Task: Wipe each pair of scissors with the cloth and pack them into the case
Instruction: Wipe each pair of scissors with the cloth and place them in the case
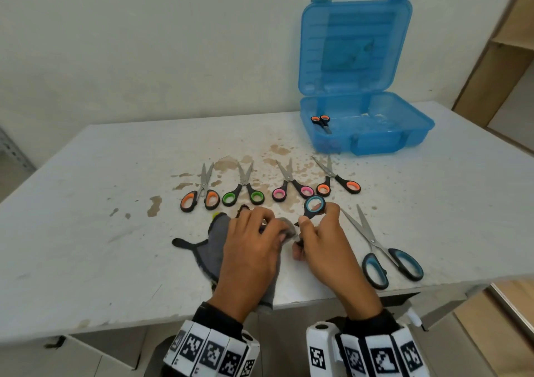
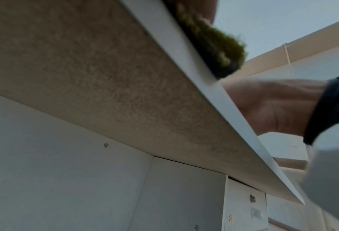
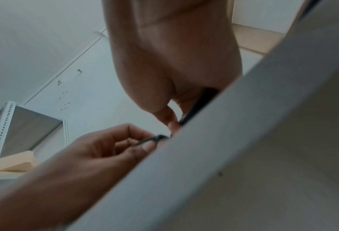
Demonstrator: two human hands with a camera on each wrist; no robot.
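Note:
My right hand (image 1: 313,220) holds a pair of blue-handled scissors (image 1: 315,205) by the handles, one ring standing up above the fingers. My left hand (image 1: 278,230) pinches a fold of the grey cloth (image 1: 215,239) around the blades, which are hidden inside it. In the right wrist view the left hand (image 3: 145,142) pinches the wrapped blade tip beside the right hand (image 3: 174,121). Several more scissors lie in a row beyond my hands: orange (image 1: 200,194), green (image 1: 244,194), pink (image 1: 292,188), orange (image 1: 338,181). The open blue case (image 1: 404,133) holds one orange-handled pair (image 1: 321,122).
A larger blue-handled pair (image 1: 380,248) lies right of my hands near the white table's front edge (image 1: 144,313). Brown stains mark the tabletop. The cloth (image 2: 214,46) hangs over that edge. A wooden shelf (image 1: 508,44) stands at the far right.

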